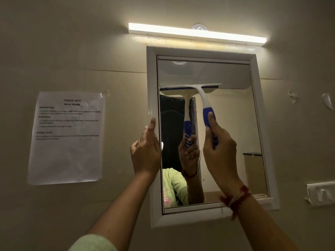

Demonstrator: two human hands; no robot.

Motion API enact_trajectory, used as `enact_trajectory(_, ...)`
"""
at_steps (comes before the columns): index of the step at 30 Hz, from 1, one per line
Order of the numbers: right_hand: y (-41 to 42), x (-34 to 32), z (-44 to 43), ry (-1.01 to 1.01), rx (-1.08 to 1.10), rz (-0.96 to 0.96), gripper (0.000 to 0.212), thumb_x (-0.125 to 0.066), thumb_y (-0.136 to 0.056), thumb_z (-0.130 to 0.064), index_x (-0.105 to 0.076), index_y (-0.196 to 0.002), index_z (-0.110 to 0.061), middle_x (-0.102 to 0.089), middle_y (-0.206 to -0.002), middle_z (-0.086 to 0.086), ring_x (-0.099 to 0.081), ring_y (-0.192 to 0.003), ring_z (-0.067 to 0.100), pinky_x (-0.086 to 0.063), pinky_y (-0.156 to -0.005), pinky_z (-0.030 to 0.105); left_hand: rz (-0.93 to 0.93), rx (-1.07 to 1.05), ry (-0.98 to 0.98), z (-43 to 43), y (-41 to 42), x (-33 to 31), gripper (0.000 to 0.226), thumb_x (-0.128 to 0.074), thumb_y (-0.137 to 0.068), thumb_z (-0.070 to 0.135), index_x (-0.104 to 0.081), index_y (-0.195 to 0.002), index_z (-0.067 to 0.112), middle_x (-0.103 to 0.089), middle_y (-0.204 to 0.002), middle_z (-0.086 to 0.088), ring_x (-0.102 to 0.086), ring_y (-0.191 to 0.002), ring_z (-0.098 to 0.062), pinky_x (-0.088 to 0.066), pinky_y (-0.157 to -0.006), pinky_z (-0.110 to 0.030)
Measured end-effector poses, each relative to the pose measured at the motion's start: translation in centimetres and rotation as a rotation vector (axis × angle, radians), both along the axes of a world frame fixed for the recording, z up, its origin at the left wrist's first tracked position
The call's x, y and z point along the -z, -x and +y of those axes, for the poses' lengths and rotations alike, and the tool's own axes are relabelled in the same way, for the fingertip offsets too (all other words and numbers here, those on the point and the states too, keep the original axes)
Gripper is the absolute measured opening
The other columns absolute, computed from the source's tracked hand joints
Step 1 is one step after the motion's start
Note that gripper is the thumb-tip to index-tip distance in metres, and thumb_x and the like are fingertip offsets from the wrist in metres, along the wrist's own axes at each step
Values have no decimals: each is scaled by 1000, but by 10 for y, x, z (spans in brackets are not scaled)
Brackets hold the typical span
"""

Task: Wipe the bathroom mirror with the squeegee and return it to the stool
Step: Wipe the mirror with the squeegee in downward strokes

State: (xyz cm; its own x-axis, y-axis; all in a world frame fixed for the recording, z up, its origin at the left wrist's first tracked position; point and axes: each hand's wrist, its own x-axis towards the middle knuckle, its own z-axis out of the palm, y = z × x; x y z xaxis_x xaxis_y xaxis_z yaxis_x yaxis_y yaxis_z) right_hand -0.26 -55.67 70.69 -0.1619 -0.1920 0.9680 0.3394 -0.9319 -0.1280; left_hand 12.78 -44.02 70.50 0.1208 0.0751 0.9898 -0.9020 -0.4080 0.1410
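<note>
A white-framed mirror (pixel 235 124) hangs on the beige wall. The squeegee (pixel 204 98) has a white head with a blue blade and a blue-and-white handle. Its blade lies flat against the glass across the mirror's upper left part. My right hand (pixel 220 147) grips the blue handle from below. My left hand (pixel 146 151) rests against the mirror's left frame edge, fingers extended upward, holding nothing. Water drops show on the glass under the blade at the left. The stool is out of view.
A lit tube light (pixel 197 33) runs above the mirror. A printed task sheet (pixel 67 137) is taped to the wall at left. A white switch plate (pixel 321 193) sits at the right. The mirror reflects my arm and a dark doorway.
</note>
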Motion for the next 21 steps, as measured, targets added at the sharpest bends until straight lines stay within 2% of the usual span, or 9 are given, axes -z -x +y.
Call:
enact_trajectory(3,-1,-32,2,-6,21,-13,45,-49,-95,-12,-39,-138,-14,-61,-90,9,-55,-69,-2,-43,-63,1,2,11,4,1,1,0,49,-26,-94,29,-9,-140,34,-64,-104,-18,-62,-84,-30,-48,-80,-52)
enact_trajectory(6,-5,-49,5,-9,26,-28,44,-48,-95,-13,-39,-138,-12,-65,-100,14,-54,-77,3,-45,-74,10,-7,21,-1,2,-1,-1,48,-24,-95,31,-10,-141,33,-64,-100,-20,-63,-78,-31,-50,-74,-50)
enact_trajectory(9,-9,-21,4,3,50,-2,47,-47,-95,-13,-34,-140,-16,-61,-94,10,-48,-68,-5,-43,-67,1,-22,11,-27,3,-2,-2,46,-25,-98,27,-11,-141,31,-65,-97,-21,-62,-72,-28,-48,-74,-45)
enact_trajectory(11,-8,14,4,1,46,42,50,-45,-95,-15,-27,-140,-23,-59,-92,10,-46,-68,-6,-44,-66,3,-2,16,-37,4,-3,-1,47,-25,-97,28,-9,-142,32,-64,-99,-21,-60,-71,-25,-48,-71,-42)
enact_trajectory(13,-4,36,4,-1,39,82,51,-46,-94,-15,-24,-139,-25,-59,-91,13,-46,-68,-4,-43,-64,6,19,29,-42,4,-4,0,48,-24,-97,29,-10,-143,32,-63,-102,-21,-54,-63,-17,-47,-62,-36)
enact_trajectory(16,0,24,3,-6,21,51,50,-48,-94,-12,-29,-140,-21,-60,-91,12,-50,-67,-5,-44,-66,2,29,39,-42,0,-6,2,48,-30,-98,25,-14,-143,31,-63,-103,-20,-37,-51,-1,-30,-48,-17)
enact_trajectory(19,1,-6,5,-20,1,13,45,-48,-95,-12,-38,-138,-13,-58,-91,4,-53,-71,-9,-39,-69,-4,34,62,-36,1,-5,2,48,-30,-98,24,-15,-143,32,-62,-84,-15,-33,-45,-2,-21,-44,-14)
enact_trajectory(21,1,-10,5,-24,9,6,45,-49,-95,-13,-38,-138,-13,-62,-95,9,-51,-68,-7,-39,-70,-5,46,86,-36,2,-4,2,47,-25,-97,30,-15,-144,30,-53,-70,-9,-34,-44,-5,-22,-43,-16)
